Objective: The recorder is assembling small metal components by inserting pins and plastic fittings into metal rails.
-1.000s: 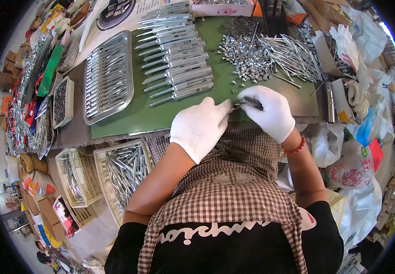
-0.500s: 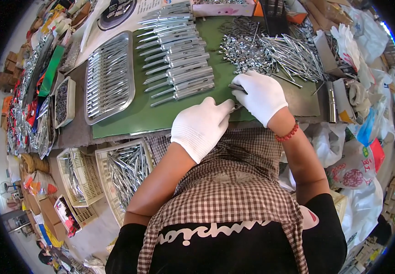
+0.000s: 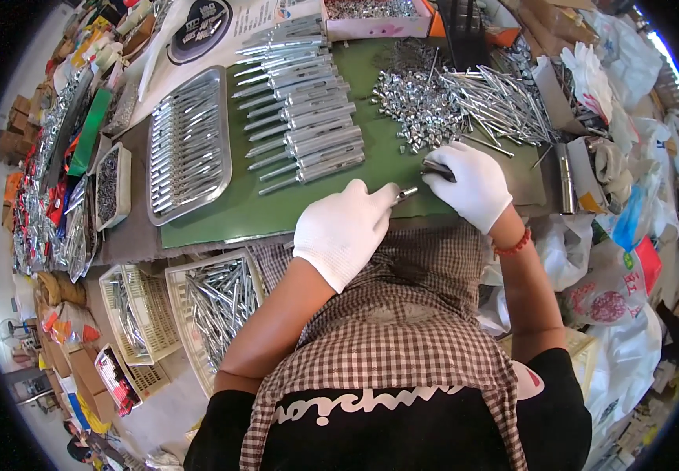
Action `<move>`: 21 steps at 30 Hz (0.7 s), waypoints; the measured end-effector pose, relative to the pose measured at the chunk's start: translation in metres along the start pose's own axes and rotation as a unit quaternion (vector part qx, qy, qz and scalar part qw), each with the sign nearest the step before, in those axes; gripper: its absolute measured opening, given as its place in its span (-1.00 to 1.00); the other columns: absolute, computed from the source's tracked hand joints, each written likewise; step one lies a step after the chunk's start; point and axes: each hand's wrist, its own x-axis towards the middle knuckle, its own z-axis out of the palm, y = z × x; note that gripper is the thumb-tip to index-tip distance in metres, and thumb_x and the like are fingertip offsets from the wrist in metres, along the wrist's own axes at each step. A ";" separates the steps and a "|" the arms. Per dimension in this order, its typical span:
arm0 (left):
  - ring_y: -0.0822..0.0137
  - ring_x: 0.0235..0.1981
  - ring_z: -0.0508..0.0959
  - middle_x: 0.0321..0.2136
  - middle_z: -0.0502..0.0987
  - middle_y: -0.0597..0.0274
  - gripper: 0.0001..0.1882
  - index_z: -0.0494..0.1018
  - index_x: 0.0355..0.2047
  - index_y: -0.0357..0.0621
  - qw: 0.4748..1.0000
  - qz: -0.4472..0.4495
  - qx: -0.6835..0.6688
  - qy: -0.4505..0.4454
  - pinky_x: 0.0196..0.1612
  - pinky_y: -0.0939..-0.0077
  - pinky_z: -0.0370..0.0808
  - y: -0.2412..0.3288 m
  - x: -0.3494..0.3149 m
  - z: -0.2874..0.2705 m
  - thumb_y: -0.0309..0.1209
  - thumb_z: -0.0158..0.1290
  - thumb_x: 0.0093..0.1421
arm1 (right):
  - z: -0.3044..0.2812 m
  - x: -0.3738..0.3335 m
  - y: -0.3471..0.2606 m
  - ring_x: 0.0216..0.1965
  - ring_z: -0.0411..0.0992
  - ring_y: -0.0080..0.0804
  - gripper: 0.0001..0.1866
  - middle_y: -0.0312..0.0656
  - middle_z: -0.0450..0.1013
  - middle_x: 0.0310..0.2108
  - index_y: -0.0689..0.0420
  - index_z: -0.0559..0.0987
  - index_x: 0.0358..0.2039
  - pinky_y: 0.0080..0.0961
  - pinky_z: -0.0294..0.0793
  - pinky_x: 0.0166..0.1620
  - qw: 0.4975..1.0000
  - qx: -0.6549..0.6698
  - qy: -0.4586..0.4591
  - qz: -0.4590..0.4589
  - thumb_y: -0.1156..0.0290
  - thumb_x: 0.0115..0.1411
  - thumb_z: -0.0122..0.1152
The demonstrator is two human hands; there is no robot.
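My white-gloved left hand (image 3: pixel 341 231) is closed around a slim metal rod (image 3: pixel 408 192), whose shiny end pokes out past the fingertips; the rest is hidden. To its right, my gloved right hand (image 3: pixel 473 182) is curled round a dark metal piece (image 3: pixel 438 168), mostly covered by the fingers, so I cannot tell its kind. A gap separates the two hands over the front of the green mat (image 3: pixel 276 212). Beyond my left hand lies a row of silver metal tubes with thin rods (image 3: pixel 316 133). Past my right hand are a heap of small metal fittings (image 3: pixel 414 106) and a pile of long pins (image 3: pixel 504 102).
A steel tray (image 3: pixel 228 133) of slim metal rods stands left on the mat. Below the table edge, a cream basket (image 3: pixel 178 290) holds metal tubes. A pink box (image 3: pixel 378 28) of small parts sits at the back; a metal cylinder (image 3: pixel 565 180) lies at right.
My right hand has drawn away to the right and slightly nearer me, widening the gap between the hands. The rod's end now shows beyond my left fingers.
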 end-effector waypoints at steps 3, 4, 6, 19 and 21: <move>0.06 -0.55 0.53 -0.48 0.44 0.14 -0.79 0.50 -0.10 0.18 1.000 0.008 0.005 0.015 -0.50 0.20 0.47 0.000 0.000 0.001 -0.27 0.03 0.26 | 0.007 -0.014 0.002 -0.31 0.51 -0.07 -0.81 -0.11 0.50 -0.35 0.05 0.63 -0.28 -0.21 0.49 -0.24 0.998 -0.031 0.054 0.019 0.27 0.12 0.25; 0.06 -0.55 0.53 -0.48 0.44 0.15 -0.79 0.49 -0.10 0.19 1.000 0.005 0.006 0.019 -0.50 0.20 0.47 -0.001 0.000 0.001 -0.28 0.03 0.26 | 0.007 -0.013 0.000 -0.31 0.51 -0.07 -0.81 -0.12 0.50 -0.35 0.05 0.63 -0.28 -0.21 0.49 -0.24 0.997 -0.044 0.061 0.022 0.28 0.12 0.25; 0.06 -0.55 0.53 -0.48 0.44 0.15 -0.79 0.49 -0.10 0.19 1.000 0.001 0.003 0.014 -0.50 0.20 0.47 -0.001 -0.001 0.002 -0.28 0.03 0.26 | 0.007 -0.013 -0.003 -0.31 0.51 -0.07 -0.81 -0.13 0.50 -0.35 0.06 0.62 -0.28 -0.20 0.49 -0.25 0.996 -0.054 0.067 0.025 0.28 0.12 0.25; 0.07 -0.53 0.55 -0.47 0.46 0.17 -0.76 0.49 -0.08 0.20 1.000 -0.001 -0.006 0.017 -0.47 0.23 0.50 -0.002 0.001 0.001 -0.29 0.02 0.24 | 0.027 -0.020 -0.024 -0.40 0.51 -0.16 -0.91 -0.19 0.51 -0.44 0.03 0.63 -0.38 -0.30 0.49 -0.35 0.992 0.066 0.099 -0.044 0.38 0.06 0.32; 0.07 -0.52 0.55 -0.46 0.46 0.17 -0.75 0.49 -0.06 0.20 1.000 -0.002 -0.003 0.012 -0.47 0.23 0.50 -0.002 0.001 0.001 -0.29 0.02 0.24 | 0.027 -0.019 -0.025 -0.40 0.51 -0.15 -0.91 -0.19 0.50 -0.45 0.04 0.63 -0.39 -0.29 0.49 -0.35 0.993 0.069 0.085 -0.034 0.38 0.06 0.32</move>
